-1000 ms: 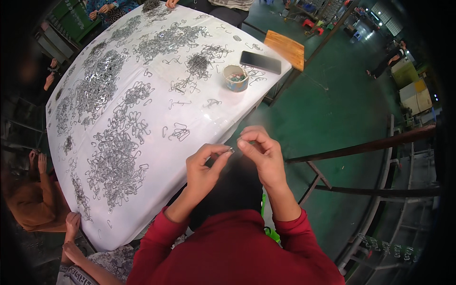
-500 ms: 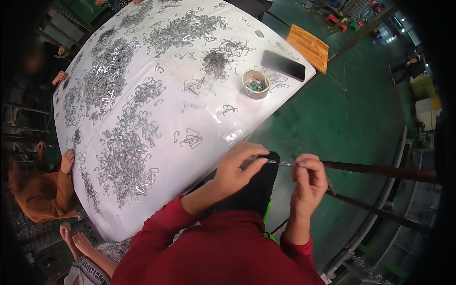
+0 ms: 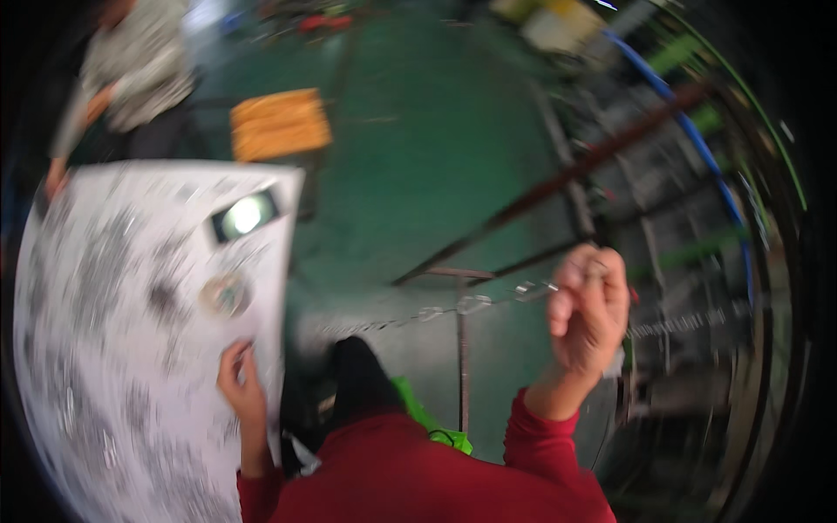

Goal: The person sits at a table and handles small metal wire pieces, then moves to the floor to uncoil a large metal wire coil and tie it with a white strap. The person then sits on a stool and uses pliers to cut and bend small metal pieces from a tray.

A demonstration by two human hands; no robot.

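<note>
My right hand is raised over the floor at the right, its fingers pinched on one end of a thin metal chain. The chain stretches leftward from it in a line of shiny links, blurred toward its far end. Above the table's right edge is my left hand, thumb and fingertips drawn together; a small dark bit shows between them, too blurred to name. Smeared heaps of metal hooks lie on the white-covered table. Just beyond my left hand stands a round tub.
A phone with glare on it lies near the table's far right corner. Past that is a wooden stool top. A brown metal rail crosses at the right. A co-worker is at the table's far end.
The view has swung to the right. My hands have moved far apart, the right one out to the side with the chain drawn out, the left one over the table's edge.
</note>
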